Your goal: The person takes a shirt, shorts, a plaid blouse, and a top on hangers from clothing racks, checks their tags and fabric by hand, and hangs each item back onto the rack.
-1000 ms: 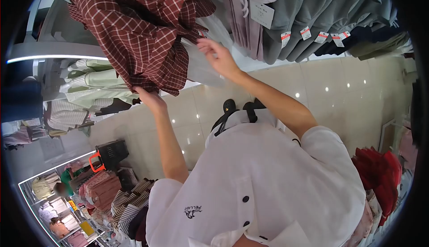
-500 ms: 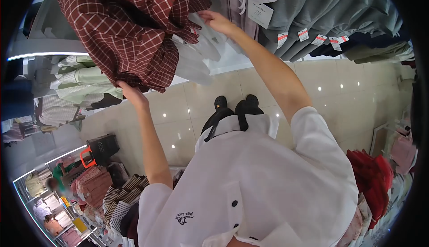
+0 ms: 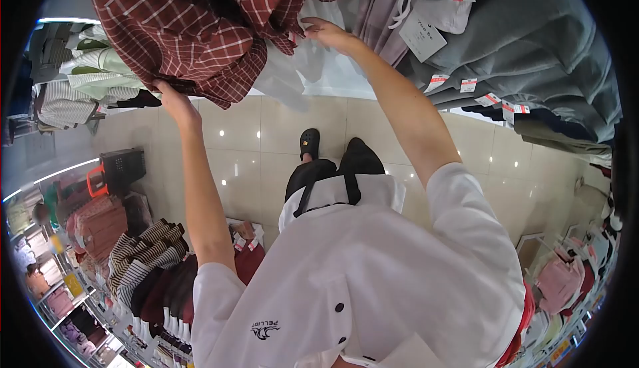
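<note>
A red-and-white checked shirt (image 3: pixel 193 28) hangs at the upper left. My left hand (image 3: pixel 176 103) grips its lower left edge, the fingertips partly behind the cloth. At the shirt's right side is my right hand (image 3: pixel 327 35), its fingers bent together near the cuff and a small tag; whether they hold anything is too small to tell. Sheer white fabric (image 3: pixel 286 75) hangs below and behind the shirt, close to my right hand.
Grey garments (image 3: pixel 512 48) with price tags hang at the upper right, beside pale purple clothes (image 3: pixel 383 21). Light green clothes (image 3: pixel 106 61) hang at the left. A black basket (image 3: pixel 123 170) with an orange handle stands on the tiled floor (image 3: pixel 246 148). Striped garments (image 3: pixel 150 251) hang lower left.
My left hand and the shirt's lower edge have shifted up and left in view. My right hand has moved from beside the shirt to its cuff area. The view has turned and the feet have moved.
</note>
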The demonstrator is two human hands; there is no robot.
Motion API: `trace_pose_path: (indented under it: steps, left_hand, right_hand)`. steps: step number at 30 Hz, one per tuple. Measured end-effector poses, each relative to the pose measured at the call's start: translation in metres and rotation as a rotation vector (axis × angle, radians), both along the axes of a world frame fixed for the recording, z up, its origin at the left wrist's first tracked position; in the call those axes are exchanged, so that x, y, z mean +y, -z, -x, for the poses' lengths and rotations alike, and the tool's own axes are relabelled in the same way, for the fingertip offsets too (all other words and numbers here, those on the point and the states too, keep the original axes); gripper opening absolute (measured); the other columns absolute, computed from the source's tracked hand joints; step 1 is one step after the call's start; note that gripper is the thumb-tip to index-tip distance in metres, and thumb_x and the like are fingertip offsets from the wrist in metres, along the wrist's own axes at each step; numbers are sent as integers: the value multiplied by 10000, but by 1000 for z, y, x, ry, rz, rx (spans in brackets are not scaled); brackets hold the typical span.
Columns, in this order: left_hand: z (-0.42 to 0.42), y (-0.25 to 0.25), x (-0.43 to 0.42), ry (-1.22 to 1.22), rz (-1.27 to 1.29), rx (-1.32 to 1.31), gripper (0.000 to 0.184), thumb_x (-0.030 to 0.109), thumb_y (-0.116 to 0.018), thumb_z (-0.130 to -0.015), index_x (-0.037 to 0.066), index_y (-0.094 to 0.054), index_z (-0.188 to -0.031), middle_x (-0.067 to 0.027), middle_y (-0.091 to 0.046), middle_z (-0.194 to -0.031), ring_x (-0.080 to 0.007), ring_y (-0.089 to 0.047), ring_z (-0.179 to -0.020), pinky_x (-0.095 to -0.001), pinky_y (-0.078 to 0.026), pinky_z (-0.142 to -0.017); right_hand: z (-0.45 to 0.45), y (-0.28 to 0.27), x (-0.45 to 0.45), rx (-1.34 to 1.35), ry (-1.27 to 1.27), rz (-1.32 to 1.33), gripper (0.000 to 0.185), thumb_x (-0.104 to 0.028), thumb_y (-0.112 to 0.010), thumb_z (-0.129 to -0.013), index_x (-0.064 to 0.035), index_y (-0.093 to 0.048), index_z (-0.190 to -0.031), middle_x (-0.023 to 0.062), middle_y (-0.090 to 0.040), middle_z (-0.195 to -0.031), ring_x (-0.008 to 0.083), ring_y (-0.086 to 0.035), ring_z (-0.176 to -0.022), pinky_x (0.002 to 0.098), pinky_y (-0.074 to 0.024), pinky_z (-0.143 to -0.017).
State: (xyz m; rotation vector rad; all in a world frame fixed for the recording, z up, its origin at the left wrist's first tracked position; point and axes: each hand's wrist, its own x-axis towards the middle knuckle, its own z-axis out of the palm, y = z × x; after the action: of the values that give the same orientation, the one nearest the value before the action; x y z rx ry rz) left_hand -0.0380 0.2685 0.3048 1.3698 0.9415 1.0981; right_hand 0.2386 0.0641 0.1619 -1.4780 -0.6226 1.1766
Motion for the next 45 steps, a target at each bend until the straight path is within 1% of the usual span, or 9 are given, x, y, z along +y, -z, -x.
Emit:
trace_pose_path:
  steps: [4,13,18,26,33,35,38,40,45]
  left_hand:
    - [4,1,-1,-26,-2,9,633,586,-391,-1015,-9,-600,-1076,-42,-600,-977,-134,-523,-862,-280,-409,-781]
    - [-5,0,-10,-90,7,-104,592,568,-409,-1016,7,-598,-1027,-19,-580,-918,-118,-513,-814,-277,-401,-727]
    - [3,3,-6,23,90,-47,658,522,-422,-1031,-42,-470,-1365,-90,-557,-1328,-187,-549,-1181,-343,-412,-1013]
    - [0,8,-2,70,105,-58,651,527,-416,-1033,-30,-468,-1367,-82,-558,-1324,-188,-554,-1168,-338,-420,-996]
    - [1,25,-6,103,123,-156,611,449,-381,-1056,-4,-339,-1465,-112,-447,-1463,-235,-466,-1319,-400,-369,-1100]
    - [4,36,-19,204,-6,-234,604,434,-364,-1063,-2,-317,-1479,-104,-434,-1474,-234,-458,-1328,-406,-365,-1109]
    - [0,70,-38,113,20,-192,496,376,-368,-1063,-36,-521,-1293,-85,-568,-1209,-181,-532,-1105,-308,-393,-1004]
    - [7,94,-46,109,62,185,501,362,-372,-1061,-60,-522,-1286,-98,-567,-1207,-183,-501,-1122,-286,-355,-1016]
    - [-37,67,-102,322,-108,144,447,268,-489,-1031,-74,-501,-1318,-130,-596,-1199,-196,-508,-1107,-307,-361,-1017]
  right_hand:
    - [18,11,8,511,182,-106,714,-199,-674,-946,-4,-270,-1501,131,-593,-1304,292,-554,-1238,444,-455,-1053]
    - [63,15,-12,727,356,-416,346,22,-609,-926,73,-507,-1253,181,-609,-1220,294,-629,-1137,395,-507,-1047]
    - [80,2,-27,674,339,-413,342,38,-591,-925,71,-503,-1254,181,-611,-1225,279,-629,-1136,390,-501,-1055]
    - [90,-7,-35,633,364,-397,369,32,-581,-925,66,-482,-1279,195,-605,-1245,296,-615,-1175,408,-488,-1069]
    - [86,10,-45,631,456,-349,430,-22,-551,-947,27,-427,-1356,208,-608,-1251,321,-629,-1161,407,-502,-1032]
    - [94,16,-55,584,477,-271,431,-52,-533,-959,8,-423,-1371,204,-615,-1248,318,-638,-1147,399,-510,-1007]
    - [100,25,-92,505,470,-147,420,-91,-511,-974,-18,-434,-1380,190,-630,-1239,303,-649,-1128,381,-520,-971]
    - [104,23,-117,464,464,-86,417,-108,-510,-977,-31,-444,-1381,173,-642,-1230,285,-656,-1111,365,-522,-951]
    - [105,-33,-169,219,422,-113,342,-141,-492,-1004,-40,-525,-1329,131,-660,-1192,219,-665,-1053,333,-517,-911]
